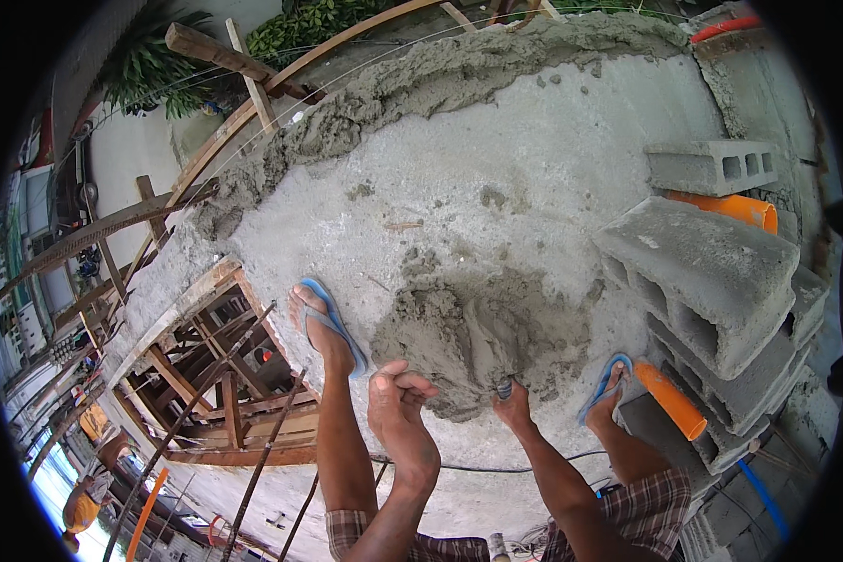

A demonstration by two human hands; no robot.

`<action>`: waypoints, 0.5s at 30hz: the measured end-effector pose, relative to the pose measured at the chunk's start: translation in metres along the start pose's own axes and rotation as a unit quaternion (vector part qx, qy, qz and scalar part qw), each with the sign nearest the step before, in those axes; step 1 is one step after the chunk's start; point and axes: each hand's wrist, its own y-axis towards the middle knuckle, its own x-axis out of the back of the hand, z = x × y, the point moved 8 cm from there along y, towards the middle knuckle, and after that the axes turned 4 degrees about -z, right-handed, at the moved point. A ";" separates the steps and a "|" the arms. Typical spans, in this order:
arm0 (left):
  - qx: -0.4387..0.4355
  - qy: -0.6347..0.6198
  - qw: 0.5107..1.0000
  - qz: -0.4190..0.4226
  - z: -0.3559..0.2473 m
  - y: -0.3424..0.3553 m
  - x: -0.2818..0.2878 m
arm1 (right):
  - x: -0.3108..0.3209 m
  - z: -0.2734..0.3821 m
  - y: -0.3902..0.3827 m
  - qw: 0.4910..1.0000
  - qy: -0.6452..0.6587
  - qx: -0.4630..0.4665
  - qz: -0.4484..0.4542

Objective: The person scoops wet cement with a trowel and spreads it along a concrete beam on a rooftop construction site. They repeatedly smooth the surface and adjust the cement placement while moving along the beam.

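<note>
Stands astride a low, spread heap of wet grey mortar [543, 323] in the middle of a rough pale-grey concrete slab [618, 122], wearing blue rubber flip-flops [351, 348] and brown plaid shorts [656, 506]. Wraps the right hand [513, 409] snugly around a short, dark, cylindrical tool handle [504, 386] at the near edge of the heap; cannot tell the tool's shape beyond that. Holds the left hand [400, 412] half curled just to the left, with loosely bent fingers and apparently nothing in the grasp, by the near left edge of the heap; cannot tell whether touching it. Has to the right a stack of grey hollow concrete blocks [721, 253], plus one orange plastic pipe [670, 401] just beside the right foot and another orange pipe [745, 212] farther off among the blocks. Faces a thick, lumpy ridge of grey mortar [393, 103] along the far edge. Has to the left a timber-framed rectangular opening [201, 456], thin dark steel rods [244, 514] near it, and, at the far left, brown wooden beams [217, 54] and green leafy plants [159, 75]
</note>
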 end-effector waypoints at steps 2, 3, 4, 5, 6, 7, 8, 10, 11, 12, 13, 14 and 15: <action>0.003 -0.008 1.000 -0.003 -0.001 0.000 0.003 | 0.003 0.029 0.009 0.999 0.010 0.023 0.046; -0.011 -0.021 1.000 -0.001 -0.006 0.002 0.005 | 0.003 0.041 0.013 0.996 0.009 0.008 0.086; -0.013 -0.021 1.000 -0.011 -0.010 0.005 0.009 | 0.007 0.053 0.017 0.993 -0.007 -0.001 0.118; -0.019 -0.021 0.999 -0.018 -0.016 0.008 0.013 | 0.009 0.073 0.021 0.990 -0.019 0.029 0.135; -0.042 -0.033 0.998 -0.020 -0.027 0.013 0.017 | 0.013 0.083 0.022 0.987 -0.019 -0.005 0.158; -0.054 -0.019 0.998 -0.036 -0.038 0.018 0.022 | 0.013 0.110 0.026 0.982 -0.010 0.047 0.181; -0.054 -0.027 0.997 -0.043 -0.050 0.024 0.028 | 0.013 0.131 0.032 0.982 -0.021 0.035 0.183; -0.056 -0.046 0.996 -0.057 -0.078 0.034 0.038 | 0.008 0.187 0.036 0.972 -0.046 0.079 0.215; -0.085 -0.043 0.994 -0.058 -0.097 0.039 0.042 | 0.007 0.211 0.039 0.970 -0.094 0.054 0.218; -0.080 -0.046 0.995 -0.044 -0.113 0.047 0.043 | -0.004 0.251 0.042 0.961 -0.092 0.106 0.236; -0.081 -0.062 0.994 -0.034 -0.129 0.054 0.046 | -0.013 0.287 0.045 0.956 -0.119 0.123 0.239; -0.108 -0.062 0.991 -0.039 -0.149 0.061 0.054 | -0.019 0.318 0.053 0.953 -0.175 0.113 0.221; -0.124 -0.055 0.990 -0.044 -0.166 0.067 0.062 | -0.040 0.367 0.053 0.945 -0.107 0.191 0.243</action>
